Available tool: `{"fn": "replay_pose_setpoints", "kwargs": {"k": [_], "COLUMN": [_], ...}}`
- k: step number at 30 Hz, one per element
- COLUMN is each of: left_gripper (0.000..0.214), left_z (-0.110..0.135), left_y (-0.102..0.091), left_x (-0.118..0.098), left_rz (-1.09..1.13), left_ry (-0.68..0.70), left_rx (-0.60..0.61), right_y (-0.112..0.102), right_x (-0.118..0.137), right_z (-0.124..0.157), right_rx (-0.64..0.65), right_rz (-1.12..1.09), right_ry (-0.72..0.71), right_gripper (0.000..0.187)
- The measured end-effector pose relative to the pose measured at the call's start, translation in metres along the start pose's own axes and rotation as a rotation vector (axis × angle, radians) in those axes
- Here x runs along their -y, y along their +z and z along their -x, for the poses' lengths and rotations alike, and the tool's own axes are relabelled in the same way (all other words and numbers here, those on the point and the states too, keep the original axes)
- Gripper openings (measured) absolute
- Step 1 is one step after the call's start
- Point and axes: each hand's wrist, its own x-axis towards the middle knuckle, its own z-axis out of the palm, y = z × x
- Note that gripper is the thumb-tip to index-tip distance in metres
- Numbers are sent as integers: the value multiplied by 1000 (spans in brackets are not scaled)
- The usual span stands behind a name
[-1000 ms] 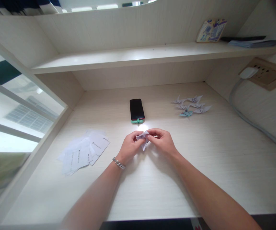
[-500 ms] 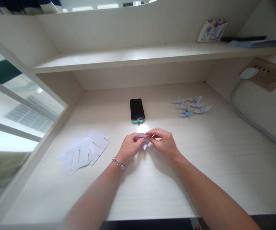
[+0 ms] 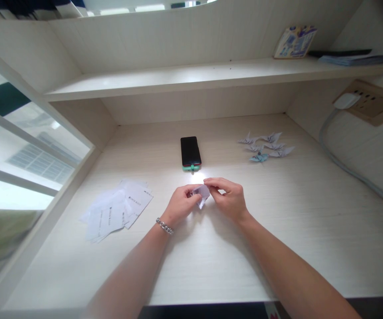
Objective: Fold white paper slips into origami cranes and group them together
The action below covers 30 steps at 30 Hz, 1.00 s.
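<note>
A small folded piece of white paper [image 3: 202, 194] is pinched between both hands just above the desk [image 3: 211, 257], near its middle. My left hand [image 3: 180, 205], with a metal bracelet on the wrist, grips the paper's left side with closed fingers. My right hand [image 3: 228, 197] pinches its upper right edge. Part of the paper is hidden by my fingers.
A black phone [image 3: 190, 151] lies face down just beyond my hands, its light shining. Several folded paper cranes [image 3: 265, 147] sit at the back right. A loose pile of white paper slips [image 3: 116, 213] lies to the left. A shelf [image 3: 211, 75] runs overhead; a cable [image 3: 347, 166] hangs along the right wall.
The paper has been turned and refolded between my fingers; my right hand shifted slightly right and lower. Both hands stay in the same spot.
</note>
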Motion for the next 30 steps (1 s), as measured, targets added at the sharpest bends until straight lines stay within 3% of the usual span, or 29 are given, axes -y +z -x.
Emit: {"fn": "replay_pose_setpoints", "kwargs": {"k": [3, 8, 12, 19, 30], "left_gripper": [35, 42, 48, 43, 32], "left_z": [1, 2, 4, 4, 4], "left_y": [0, 1, 4, 6, 7], "left_x": [0, -1, -2, -4, -2], "left_rz": [6, 42, 45, 29, -35], "left_ry": [1, 36, 47, 63, 88], "left_rx": [18, 14, 30, 20, -98], "right_y": [1, 1, 2, 3, 5], "right_x": [1, -2, -3, 0, -1], "right_z": [0, -1, -1, -1, 0], "right_rx": [-17, 84, 93, 91, 103], "right_rz": [1, 57, 95, 57, -53], "right_ry": [30, 66, 110, 128, 150], "right_gripper": [23, 22, 19, 17, 16]}}
